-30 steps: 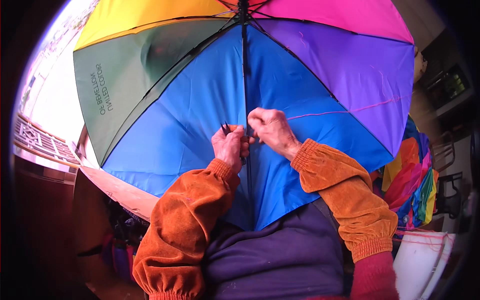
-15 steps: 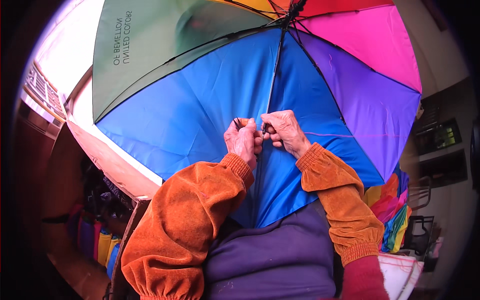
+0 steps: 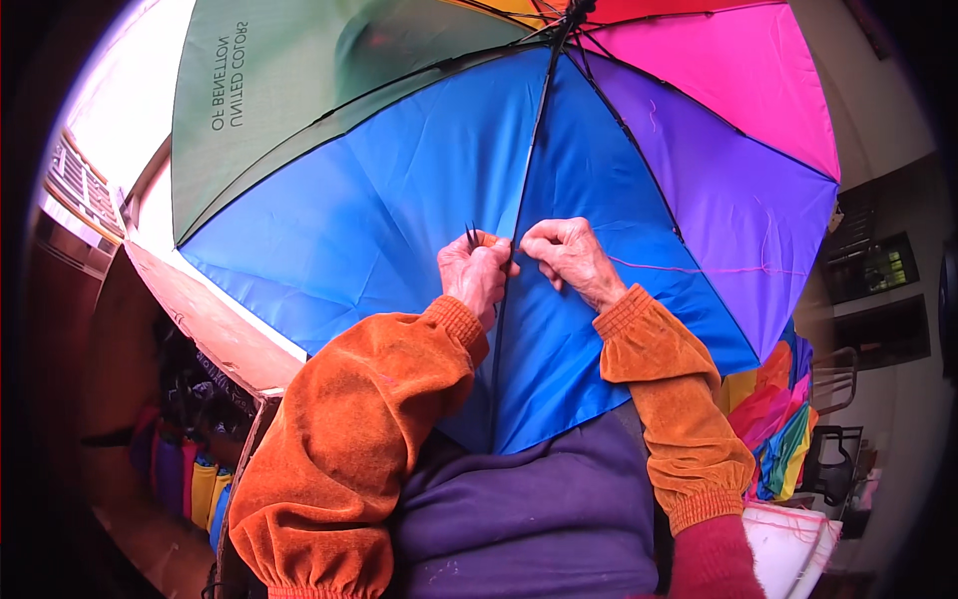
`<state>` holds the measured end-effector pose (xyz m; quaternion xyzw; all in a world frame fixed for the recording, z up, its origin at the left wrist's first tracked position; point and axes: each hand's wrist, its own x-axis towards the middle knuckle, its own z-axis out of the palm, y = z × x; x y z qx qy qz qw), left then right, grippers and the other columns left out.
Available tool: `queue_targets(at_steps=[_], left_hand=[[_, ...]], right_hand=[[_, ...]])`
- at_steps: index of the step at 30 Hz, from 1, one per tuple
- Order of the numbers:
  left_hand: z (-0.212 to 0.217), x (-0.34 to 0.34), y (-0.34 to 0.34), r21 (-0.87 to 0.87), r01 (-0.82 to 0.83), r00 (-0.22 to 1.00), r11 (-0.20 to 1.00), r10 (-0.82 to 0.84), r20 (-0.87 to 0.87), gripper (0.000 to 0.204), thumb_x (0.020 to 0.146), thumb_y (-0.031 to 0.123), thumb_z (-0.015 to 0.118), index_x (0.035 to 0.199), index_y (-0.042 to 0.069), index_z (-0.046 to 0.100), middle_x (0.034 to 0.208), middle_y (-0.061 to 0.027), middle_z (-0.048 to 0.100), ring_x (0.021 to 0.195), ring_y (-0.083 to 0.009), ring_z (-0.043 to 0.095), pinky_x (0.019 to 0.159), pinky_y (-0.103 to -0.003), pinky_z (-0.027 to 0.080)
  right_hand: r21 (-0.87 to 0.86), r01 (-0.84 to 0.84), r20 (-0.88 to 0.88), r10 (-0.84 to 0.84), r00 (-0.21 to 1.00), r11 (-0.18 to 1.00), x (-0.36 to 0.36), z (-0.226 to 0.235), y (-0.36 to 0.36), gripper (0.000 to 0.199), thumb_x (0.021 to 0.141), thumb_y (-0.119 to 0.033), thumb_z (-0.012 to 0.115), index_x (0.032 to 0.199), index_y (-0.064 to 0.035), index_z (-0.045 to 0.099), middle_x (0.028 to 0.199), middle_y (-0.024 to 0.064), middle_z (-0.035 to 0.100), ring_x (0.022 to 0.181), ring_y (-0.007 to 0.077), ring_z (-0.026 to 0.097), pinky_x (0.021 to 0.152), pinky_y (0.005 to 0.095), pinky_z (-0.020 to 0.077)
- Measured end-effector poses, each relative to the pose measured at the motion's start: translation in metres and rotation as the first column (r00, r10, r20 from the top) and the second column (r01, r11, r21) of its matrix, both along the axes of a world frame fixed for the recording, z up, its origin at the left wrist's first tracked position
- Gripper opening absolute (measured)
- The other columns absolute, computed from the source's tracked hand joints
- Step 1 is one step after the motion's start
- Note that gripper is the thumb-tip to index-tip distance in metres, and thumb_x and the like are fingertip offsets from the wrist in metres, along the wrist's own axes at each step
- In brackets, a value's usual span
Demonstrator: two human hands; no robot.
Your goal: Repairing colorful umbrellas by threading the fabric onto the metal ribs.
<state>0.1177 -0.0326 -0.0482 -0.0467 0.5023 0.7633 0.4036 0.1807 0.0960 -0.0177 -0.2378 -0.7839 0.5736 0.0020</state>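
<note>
An open multicoloured umbrella (image 3: pixel 379 220) fills the space before me, its inner side and dark ribs facing me. My left hand (image 3: pixel 475 270) is closed, thumb and fingertips pinching the dark rib (image 3: pixel 521 185) that runs down the blue panel. Small pointed dark snips (image 3: pixel 472 237) poke up from the same hand's fingers. Just right of the rib, my right hand (image 3: pixel 571 258) is closed in a pinch, its fingertips close to the left thumb. What it pinches is too small to make out. A pink thread (image 3: pixel 689 270) trails from beside this hand across the blue and purple panels.
The umbrella's hub (image 3: pixel 574 15) is at the top. A pinkish board-like edge (image 3: pixel 205 324) lies at left, above several bundled colourful items (image 3: pixel 200 489). Multicoloured folded fabric (image 3: pixel 783 429) and a white sheet (image 3: pixel 793 544) are at lower right, near a dark chair-like frame (image 3: pixel 833 464).
The umbrella and its rib have shifted a little left, along with my left hand. My right hand has drawn slightly apart from the rib, and the snips' points show more clearly.
</note>
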Motion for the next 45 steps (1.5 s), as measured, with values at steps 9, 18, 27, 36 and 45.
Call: queue_targets(at_steps=[9,18,27,36,45], left_hand=[[0.0,-0.005,-0.003,-0.004,0.11,0.994,0.994,-0.11,0.01,0.006,0.083,0.008,0.052,0.083,0.002,0.053,0.065,-0.0088,0.056,0.042,-0.0037,0.035,0.037,-0.018,0.025],[0.0,-0.005,-0.001,-0.05,0.06,0.997,0.997,-0.057,0.051,0.01,0.085,0.008,0.048,0.091,0.0,0.051,0.07,-0.0107,0.057,0.044,-0.0045,0.035,0.037,-0.018,0.026],[-0.005,-0.009,0.001,-0.05,0.027,0.997,0.998,-0.023,0.08,0.01,0.082,0.004,0.049,0.089,-0.002,0.05,0.068,-0.0158,0.058,0.042,-0.0067,0.039,0.035,-0.02,0.027],[-0.004,-0.006,0.004,-0.045,0.051,0.997,0.998,-0.048,0.067,0.008,0.082,0.006,0.05,0.087,0.0,0.049,0.068,-0.0165,0.059,0.041,-0.0067,0.038,0.035,-0.02,0.027],[-0.005,-0.009,0.003,-0.017,0.053,0.996,0.998,-0.052,0.068,0.007,0.083,0.006,0.051,0.085,0.0,0.048,0.067,-0.0159,0.058,0.041,-0.0069,0.037,0.035,-0.02,0.027]], right_hand=[[0.497,-0.17,-0.215,0.311,0.926,0.851,0.004,-0.006,0.009,0.012,0.066,-0.008,0.062,0.074,0.0018,0.062,0.071,0.0125,0.058,0.066,0.0236,0.058,0.059,0.0331,0.0459],[0.658,-0.037,-0.106,0.141,0.984,0.752,0.013,-0.02,0.001,0.009,0.065,-0.007,0.057,0.069,-0.0001,0.061,0.072,0.0157,0.058,0.071,0.0315,0.058,0.063,0.0392,0.0454],[0.632,-0.087,-0.079,0.176,0.981,0.77,0.017,-0.021,-0.003,0.006,0.069,-0.006,0.055,0.067,-0.0006,0.057,0.076,0.0144,0.057,0.074,0.0329,0.056,0.065,0.0413,0.0445],[0.664,-0.063,-0.098,0.17,0.981,0.745,0.011,-0.028,0.001,0.005,0.069,-0.005,0.055,0.067,-0.0011,0.057,0.075,0.0137,0.057,0.074,0.0325,0.056,0.064,0.0403,0.0446],[0.641,0.004,-0.21,0.17,0.963,0.767,0.003,-0.032,-0.002,0.006,0.069,-0.003,0.053,0.066,-0.0015,0.058,0.073,0.013,0.057,0.072,0.0312,0.057,0.062,0.0397,0.045]])
